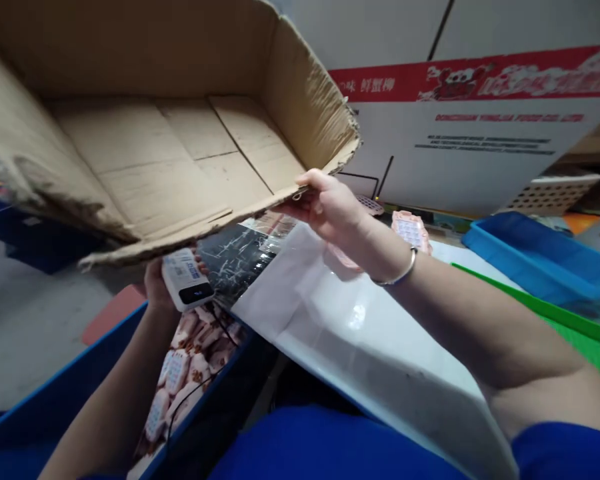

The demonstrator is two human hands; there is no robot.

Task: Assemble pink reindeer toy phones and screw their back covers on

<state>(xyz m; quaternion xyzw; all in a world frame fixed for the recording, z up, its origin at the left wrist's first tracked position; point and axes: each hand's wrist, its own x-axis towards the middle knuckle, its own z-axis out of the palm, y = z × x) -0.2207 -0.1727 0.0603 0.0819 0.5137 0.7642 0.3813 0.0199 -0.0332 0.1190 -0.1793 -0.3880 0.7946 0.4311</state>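
Observation:
A worn, open cardboard box (165,153) is tilted so that its inside faces me, with nothing lying on its floor. My right hand (325,203) grips the near rim, thumb on the inner side and fingers underneath. Below the rim further left, my left hand (159,283) is wrapped round a white power bank (187,280) with a dark display and a printed label. Whether that hand also touches the box I cannot tell. A thin black cable (185,399) runs down under it, over pink pieces with white labels (177,370) in a blue bin (75,380).
A white tabletop (370,333) lies before me, with a pink labelled piece (410,230) on it. Right of it are a blue basket (545,257) and a green tray edge (535,310). A large white carton (480,153) with a red band stands behind. Black plastic wrapping (235,260) lies left.

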